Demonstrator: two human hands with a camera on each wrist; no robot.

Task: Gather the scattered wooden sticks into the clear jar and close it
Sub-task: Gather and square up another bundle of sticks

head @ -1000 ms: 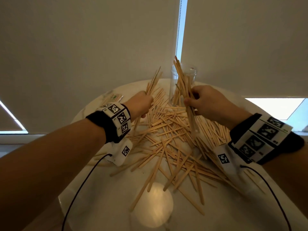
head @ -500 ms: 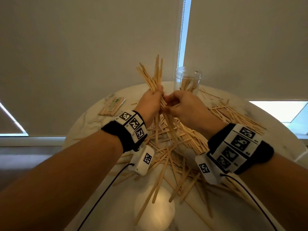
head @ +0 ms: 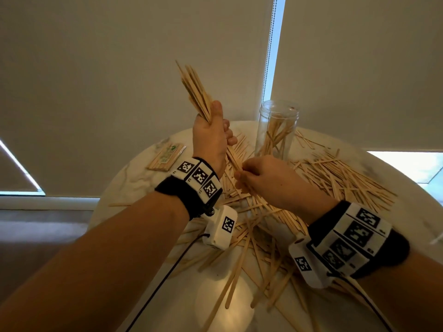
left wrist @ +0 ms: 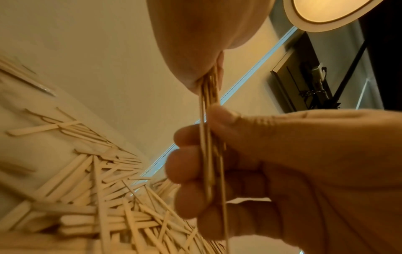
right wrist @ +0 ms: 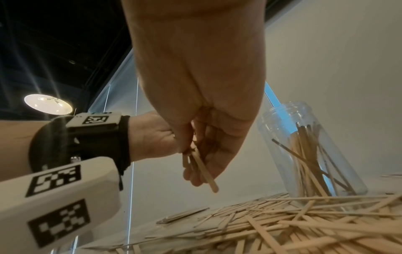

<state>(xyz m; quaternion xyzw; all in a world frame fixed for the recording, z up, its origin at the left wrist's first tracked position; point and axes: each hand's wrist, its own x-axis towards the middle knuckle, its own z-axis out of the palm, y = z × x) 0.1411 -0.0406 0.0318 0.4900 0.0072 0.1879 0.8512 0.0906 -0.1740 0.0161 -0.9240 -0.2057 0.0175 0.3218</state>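
Left hand (head: 211, 137) fisted around a bundle of wooden sticks (head: 195, 91), held upright left of the clear jar (head: 276, 130), apparently to square the ends. Right hand (head: 263, 180) fingers pinch the bundle's lower ends. Jar open, partly filled; loose sticks (head: 335, 178) litter the desk (head: 134, 185) around it.

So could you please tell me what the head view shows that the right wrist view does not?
Only the head view shows the upper ends of the stick bundle fanning above the left hand, and the wrapped stick packet. Only the right wrist view shows the ceiling lamp. Both show the open clear jar partly filled and the scattered sticks.
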